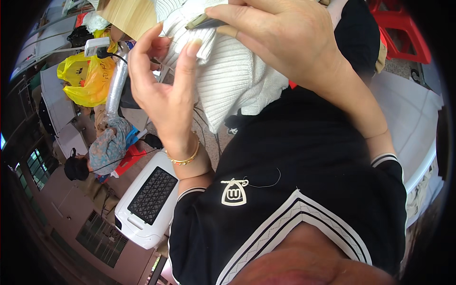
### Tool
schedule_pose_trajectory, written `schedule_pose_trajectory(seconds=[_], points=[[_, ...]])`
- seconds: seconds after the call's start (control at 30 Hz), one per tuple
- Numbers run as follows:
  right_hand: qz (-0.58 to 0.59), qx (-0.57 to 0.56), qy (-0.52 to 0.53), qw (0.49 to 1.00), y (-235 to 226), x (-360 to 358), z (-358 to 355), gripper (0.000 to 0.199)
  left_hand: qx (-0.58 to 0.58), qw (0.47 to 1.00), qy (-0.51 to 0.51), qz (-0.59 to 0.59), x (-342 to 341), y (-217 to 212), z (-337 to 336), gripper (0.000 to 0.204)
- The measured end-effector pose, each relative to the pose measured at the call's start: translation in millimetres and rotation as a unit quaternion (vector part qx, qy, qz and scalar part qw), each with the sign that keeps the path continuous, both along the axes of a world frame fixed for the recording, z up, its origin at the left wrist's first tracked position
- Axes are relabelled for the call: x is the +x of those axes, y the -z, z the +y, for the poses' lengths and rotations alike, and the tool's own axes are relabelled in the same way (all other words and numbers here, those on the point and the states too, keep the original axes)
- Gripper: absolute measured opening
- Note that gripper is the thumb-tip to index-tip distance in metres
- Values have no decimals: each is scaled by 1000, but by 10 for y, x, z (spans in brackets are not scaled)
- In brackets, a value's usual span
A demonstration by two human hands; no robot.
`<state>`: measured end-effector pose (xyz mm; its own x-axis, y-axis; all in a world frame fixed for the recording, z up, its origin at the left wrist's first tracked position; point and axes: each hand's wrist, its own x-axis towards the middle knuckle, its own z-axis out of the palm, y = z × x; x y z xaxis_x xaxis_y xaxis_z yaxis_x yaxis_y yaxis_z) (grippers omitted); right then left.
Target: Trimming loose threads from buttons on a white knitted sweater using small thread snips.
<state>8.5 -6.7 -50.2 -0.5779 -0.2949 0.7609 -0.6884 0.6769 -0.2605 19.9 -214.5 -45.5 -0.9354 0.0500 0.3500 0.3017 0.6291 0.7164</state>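
A cream-white ribbed knit garment (228,78) is bunched up in front of me at the top of the head view and hangs down over my lap. My left hand (164,92) holds its folded edge, the thumb against the ribbing and the fingers curled at the side. My right hand (292,45) grips a small metal tool (205,22) that looks like thread snips. The tool's tip rests at the knit near my left thumb. Whether its blades are apart I cannot make out, and part of it is hidden by my fingers.
A light wooden board (128,16) lies beyond the knit. To the left are a yellow plastic bag (88,78), a white power adapter (96,46) with a cable, a white box-like case (149,202) and another person (108,149). Red stools (403,33) and a white-covered surface (403,114) are at right.
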Motion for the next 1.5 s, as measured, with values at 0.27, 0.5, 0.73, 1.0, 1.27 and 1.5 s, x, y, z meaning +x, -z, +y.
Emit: schedule_pose_trajectory(seconds=[0.27, 0.5, 0.73, 1.0, 1.27, 1.5], points=[[63, 25, -29, 997, 204, -66, 261, 39, -154, 987, 47, -20, 22, -257, 118, 40], [-133, -190, -37, 972, 343, -38, 1101, 53, -176, 981, 83, -3, 193, -193, 125, 32], [-350, -207, 30, 913, 478, 174, 1392, 47, -88, 984, 107, 111, 128, -466, -178, 20], [-378, -146, -28, 914, 761, 214, 1179, 54, -37, 965, -17, 260, -126, -362, -1180, 24], [-234, -69, -22, 969, 971, 212, 1254, 25, 117, 965, -36, 232, -164, 244, -1233, 28], [-259, -97, -14, 961, 924, 324, 1254, 30, 143, 958, -36, 246, -169, 268, -1190, 29]])
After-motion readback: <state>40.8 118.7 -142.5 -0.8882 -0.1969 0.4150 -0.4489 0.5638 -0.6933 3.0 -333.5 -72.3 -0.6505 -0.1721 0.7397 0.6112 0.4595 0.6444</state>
